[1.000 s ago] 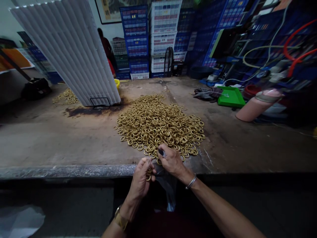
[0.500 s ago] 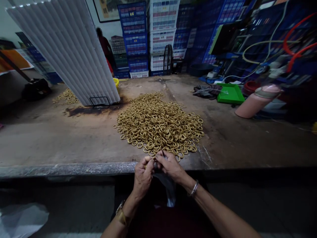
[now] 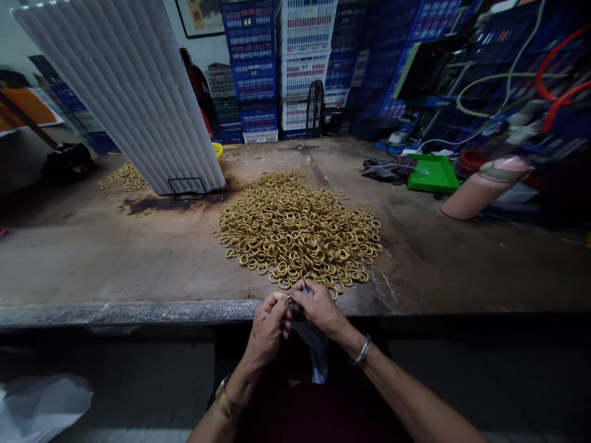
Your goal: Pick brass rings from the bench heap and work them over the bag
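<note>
At the front edge of the workbench (image 3: 152, 258) my two hands meet, fingertips nearly touching. My left hand (image 3: 266, 329) is closed in a pinch on a small brass-coloured ring (image 3: 289, 296), mostly covered by the fingers. A thin dark tool (image 3: 305, 284) pokes up between the thumb and forefinger of my right hand (image 3: 319, 311), which is closed around it; its working end is hidden near the ring. Just beyond the fingers lies a big heap of brass-coloured rings (image 3: 300, 227). A strip of clear plastic (image 3: 317, 351) hangs below my right hand.
A tall white corrugated panel (image 3: 124, 92) leans in a black wire stand (image 3: 187, 187) on the left, with more rings (image 3: 122, 178) behind it. At the right are a green tray (image 3: 434, 173) and a pink cylinder (image 3: 482, 191). Stacked crates (image 3: 252, 74) and a person (image 3: 198, 86) are behind.
My left hand has shifted and turned slightly at the fingertips, its lower fingers now showing more. My right hand stays almost where it was. The view has moved very slightly.
</note>
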`<control>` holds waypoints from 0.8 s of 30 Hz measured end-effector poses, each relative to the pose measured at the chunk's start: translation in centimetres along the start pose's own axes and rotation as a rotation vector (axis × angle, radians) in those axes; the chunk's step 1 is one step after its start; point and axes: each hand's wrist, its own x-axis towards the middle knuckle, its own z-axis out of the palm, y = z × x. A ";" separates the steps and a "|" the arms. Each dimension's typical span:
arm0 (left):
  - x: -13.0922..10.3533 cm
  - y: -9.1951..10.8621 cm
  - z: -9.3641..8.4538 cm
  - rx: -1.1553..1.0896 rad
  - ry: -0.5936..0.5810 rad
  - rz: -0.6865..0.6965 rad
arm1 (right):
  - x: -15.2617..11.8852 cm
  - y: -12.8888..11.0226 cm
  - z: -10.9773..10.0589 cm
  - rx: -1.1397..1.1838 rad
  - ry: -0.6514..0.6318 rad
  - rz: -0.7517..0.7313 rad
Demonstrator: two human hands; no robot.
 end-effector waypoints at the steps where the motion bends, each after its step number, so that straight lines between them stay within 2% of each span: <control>1: 0.0 0.0 0.0 -0.020 -0.003 0.002 | 0.0 0.0 0.0 0.019 -0.013 0.011; 5: -0.1 -0.1 0.0 -0.082 -0.012 0.006 | 0.2 0.1 -0.3 -0.027 0.009 -0.028; 9: 0.0 -0.3 -0.1 -0.081 0.002 0.043 | -0.2 0.7 -0.5 -0.301 0.086 -0.169; 14: 0.0 -0.1 0.1 -0.025 0.047 0.045 | -0.9 1.3 -0.5 -0.638 -0.024 -0.347; 19: -0.3 0.3 0.2 0.072 0.066 0.079 | -1.0 1.1 -0.7 -0.756 -0.072 -0.342; 24: -0.6 0.0 0.0 0.051 0.035 0.121 | -1.0 0.5 -1.0 -0.800 -0.173 -0.332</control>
